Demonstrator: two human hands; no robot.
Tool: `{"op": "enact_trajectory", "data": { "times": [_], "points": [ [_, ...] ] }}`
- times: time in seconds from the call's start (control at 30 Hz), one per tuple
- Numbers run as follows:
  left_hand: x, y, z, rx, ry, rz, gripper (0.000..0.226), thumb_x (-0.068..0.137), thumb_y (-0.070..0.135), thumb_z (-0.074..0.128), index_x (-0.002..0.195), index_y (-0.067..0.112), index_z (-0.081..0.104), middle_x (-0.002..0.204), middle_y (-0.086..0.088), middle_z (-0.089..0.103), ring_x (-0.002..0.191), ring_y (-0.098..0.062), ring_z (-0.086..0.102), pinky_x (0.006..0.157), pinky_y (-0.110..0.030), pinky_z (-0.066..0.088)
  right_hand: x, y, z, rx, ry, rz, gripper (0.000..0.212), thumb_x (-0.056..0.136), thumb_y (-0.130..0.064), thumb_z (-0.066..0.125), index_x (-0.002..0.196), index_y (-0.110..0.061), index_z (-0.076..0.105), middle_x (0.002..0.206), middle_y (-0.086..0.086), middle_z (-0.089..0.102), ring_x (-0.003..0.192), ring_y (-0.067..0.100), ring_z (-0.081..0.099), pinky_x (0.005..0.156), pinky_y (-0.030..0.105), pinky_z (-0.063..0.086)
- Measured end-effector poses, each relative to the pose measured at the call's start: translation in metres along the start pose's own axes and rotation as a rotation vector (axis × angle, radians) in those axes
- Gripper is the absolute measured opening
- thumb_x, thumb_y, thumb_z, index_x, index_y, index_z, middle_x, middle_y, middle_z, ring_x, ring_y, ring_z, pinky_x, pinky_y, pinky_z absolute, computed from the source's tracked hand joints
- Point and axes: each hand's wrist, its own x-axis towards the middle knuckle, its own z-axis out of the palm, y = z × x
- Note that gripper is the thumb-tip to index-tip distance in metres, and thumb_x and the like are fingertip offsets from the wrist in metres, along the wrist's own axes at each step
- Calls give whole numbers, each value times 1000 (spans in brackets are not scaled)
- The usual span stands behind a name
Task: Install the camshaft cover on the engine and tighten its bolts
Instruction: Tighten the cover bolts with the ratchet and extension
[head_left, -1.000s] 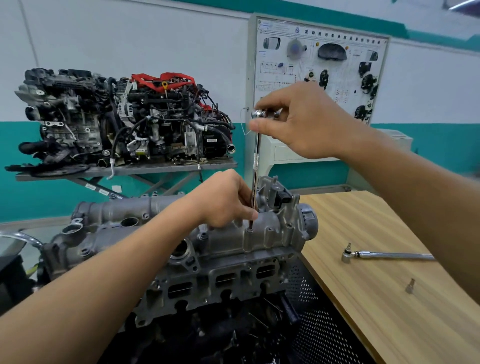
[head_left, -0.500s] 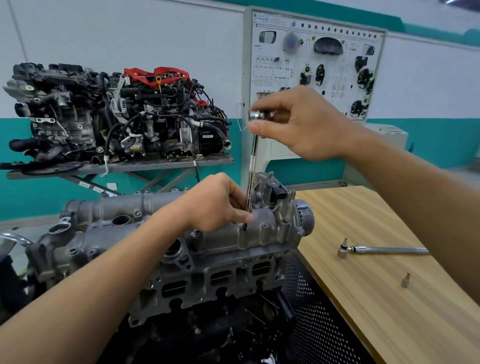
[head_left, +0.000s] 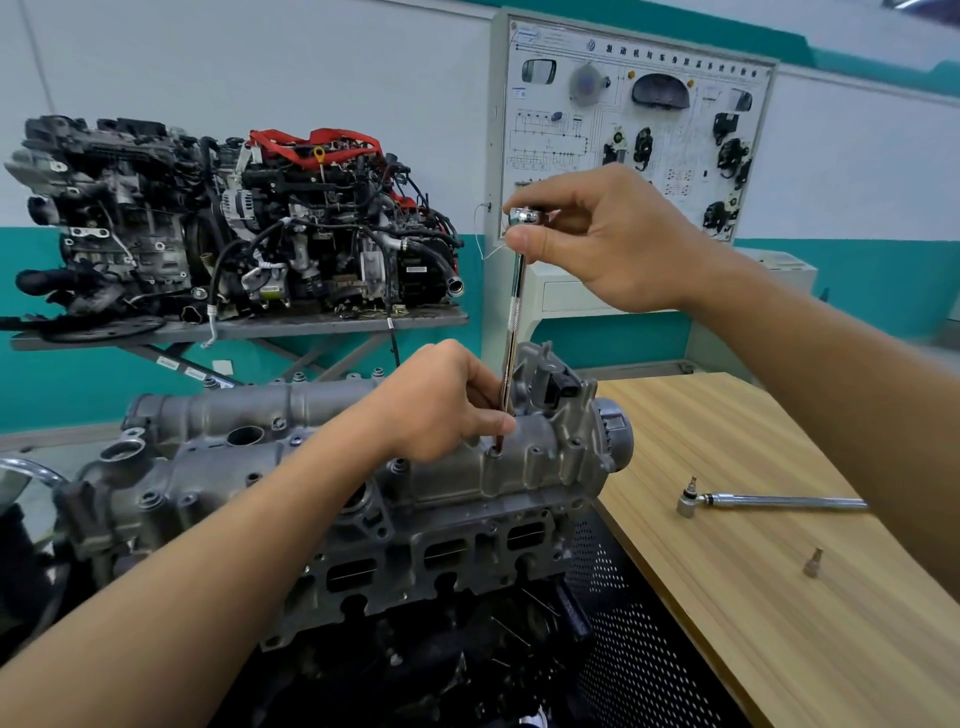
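A grey cast camshaft cover (head_left: 530, 457) lies on top of the engine (head_left: 426, 561) in front of me. A long thin chrome extension bar (head_left: 514, 317) stands nearly upright with its lower tip in a bolt hole near the cover's right end. My right hand (head_left: 608, 244) pinches the bar's knurled top end between thumb and fingers. My left hand (head_left: 447, 400) rests on the cover and holds the bar's lower part between its fingertips. The bolt under the tip is hidden.
A wooden table (head_left: 769, 597) stands to the right with a ratchet handle (head_left: 769, 501) and a small bit (head_left: 813, 564) on it. Behind, another engine (head_left: 234, 223) sits on a metal stand, and a white training board (head_left: 634, 130) stands against the wall.
The view has shifted slightly. Both hands keep their hold on the bar, whose tip stays in the same bolt hole; my right fingers have shifted a little on its top.
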Motion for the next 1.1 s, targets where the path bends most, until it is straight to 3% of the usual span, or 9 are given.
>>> {"op": "enact_trajectory", "data": {
  "times": [0.27,0.43,0.53,0.63,0.7,0.77,0.93,1.03,1.1],
  "points": [
    [2,-1,1,-1,19,-15,6,81,23,82,83,17,80,69,8,76,60,-4,69,60,-16,54,-1,3,0,40,-11,22,28,94,-26,65,115,-8,70,104,7,74,96,23,70,92,43,53],
    [0,-2,5,6,44,-7,8,80,21,83,83,14,80,68,7,75,56,1,66,58,-14,52,-3,8,-14,121,-142,78,34,93,-14,68,126,-16,63,113,-7,71,106,5,68,99,22,51],
    [-1,-2,7,48,66,11,11,80,23,84,79,12,79,70,3,76,62,-6,70,64,-23,58,-3,3,-23,121,-208,123,38,90,-12,70,128,-15,63,115,-6,71,106,5,69,99,19,49],
    [-1,-4,8,27,55,5,11,81,21,82,83,11,79,75,1,77,73,-11,73,75,-31,60,1,-10,-26,-61,-192,145,41,85,-30,75,123,-16,69,108,0,75,84,14,73,85,27,58],
    [-3,-6,8,-33,42,-16,10,83,17,80,88,9,80,79,-2,78,76,-15,74,78,-33,60,6,-23,-28,-283,-199,150,49,80,-48,74,120,-20,72,110,5,74,91,23,71,87,41,57],
    [-5,-8,8,-88,44,-25,10,84,16,80,91,9,80,81,-1,79,76,-14,74,78,-29,60,10,-37,-29,-457,-231,138,55,78,-60,71,118,-23,72,107,2,75,97,23,68,90,45,55],
    [-7,-9,10,-133,43,-12,9,86,13,77,94,10,80,83,5,78,72,-2,70,71,-13,55,6,-43,-17,-598,-105,132,54,82,-65,65,98,-14,74,77,5,70,69,22,59,67,36,54],
    [-7,-9,10,-127,42,-16,9,86,13,77,94,10,80,82,4,78,69,0,68,68,-11,53,3,-40,-11,-632,-20,156,56,82,-66,64,92,-12,74,74,6,66,66,24,57,63,35,51],
    [-7,-9,11,-122,50,-9,10,86,14,77,95,10,80,82,4,78,69,0,68,67,-10,52,5,-39,-10,-627,0,181,51,79,-67,66,85,-16,74,68,1,59,62,20,53,56,31,42]
  ]
}}
